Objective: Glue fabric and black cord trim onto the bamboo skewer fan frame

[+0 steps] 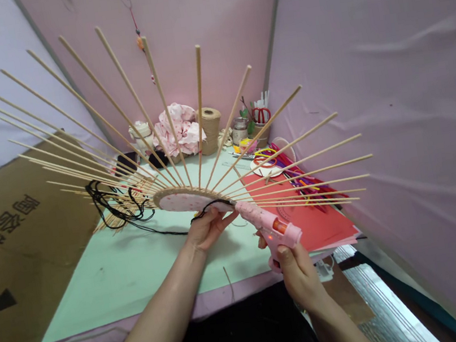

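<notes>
Over the desk [139,264]: a round disc [181,202] is held up and tilted, thin wooden sticks [198,84] fanning out around it.
Left hand [208,228]: at the disc's near edge, partly curled, thumb and fingers gripping it; from where I stand I cannot see everything behind the rim.
Right hand [297,275]: wrapped round the handle of a pink glue gun [268,223], an orange light glowing on its side; I cannot make out the trigger finger fully.
Nozzle: right by the disc's rim, close to the left fingertips; it is probably hot, so I'd keep skin behind it.
Disc and sticks: light, I'd judge, but wide and awkward to swing; the disc looks fairly stiff, the sticks springy and easily snapped or worked loose at the root.
Where to hold: the disc's rim, never a stick's tip.
Black cord [169,233]: soft and limp, tangled among the left-hand sticks, likely to snag.
</notes>
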A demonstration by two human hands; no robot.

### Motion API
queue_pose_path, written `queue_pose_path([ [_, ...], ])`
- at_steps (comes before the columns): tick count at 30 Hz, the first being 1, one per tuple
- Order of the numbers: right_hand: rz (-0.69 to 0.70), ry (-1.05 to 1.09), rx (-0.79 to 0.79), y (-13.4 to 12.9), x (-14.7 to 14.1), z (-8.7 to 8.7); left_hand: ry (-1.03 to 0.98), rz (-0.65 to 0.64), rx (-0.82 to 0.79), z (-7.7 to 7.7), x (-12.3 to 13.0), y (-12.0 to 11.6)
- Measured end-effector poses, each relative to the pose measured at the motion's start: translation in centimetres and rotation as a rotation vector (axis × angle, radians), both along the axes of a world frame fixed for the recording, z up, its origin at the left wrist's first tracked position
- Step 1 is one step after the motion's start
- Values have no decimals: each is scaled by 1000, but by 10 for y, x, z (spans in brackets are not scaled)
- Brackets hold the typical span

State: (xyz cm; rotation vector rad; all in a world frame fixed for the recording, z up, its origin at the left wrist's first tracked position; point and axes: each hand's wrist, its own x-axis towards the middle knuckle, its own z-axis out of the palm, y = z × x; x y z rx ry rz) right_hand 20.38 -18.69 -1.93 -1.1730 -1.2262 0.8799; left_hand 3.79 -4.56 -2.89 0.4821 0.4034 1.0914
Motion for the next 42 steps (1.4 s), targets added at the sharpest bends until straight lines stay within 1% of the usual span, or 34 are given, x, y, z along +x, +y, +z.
queue_pose_path([
  [6,-5,1,-6,1,-1,4,17,26,-8,4,4,-3],
  [10,5,11,49,0,-2,7,25,43,-28,3,6,-2],
  [13,-48,4,128,-3,-3,6,-35,57,-34,4,4,0],
  [16,-111,16,193,-1,1,3,-84,112,-80,7,1,4],
  [19,-168,-8,191,4,12,-1,-104,173,-157,9,-3,9],
  [22,-191,-146,160,14,25,-4,-144,211,-194,11,-7,14],
  [25,-213,-372,148,28,36,-8,-186,214,-183,13,-10,16],
  [27,-253,-548,108,42,39,-12,-199,208,-174,14,-12,17],
  [32,-396,-1081,-86,78,33,-19,-183,228,-183,17,-13,17],
  [34,-440,-1218,-156,89,27,-19,-170,230,-185,19,-12,16],
  [36,-465,-1278,-201,98,21,-20,-165,224,-182,21,-11,14],
  [39,-470,-1283,-233,103,19,-21,-171,221,-172,24,-10,13],
  [42,-500,-1205,-177,94,18,-15,-178,206,-150,24,-9,12],
])
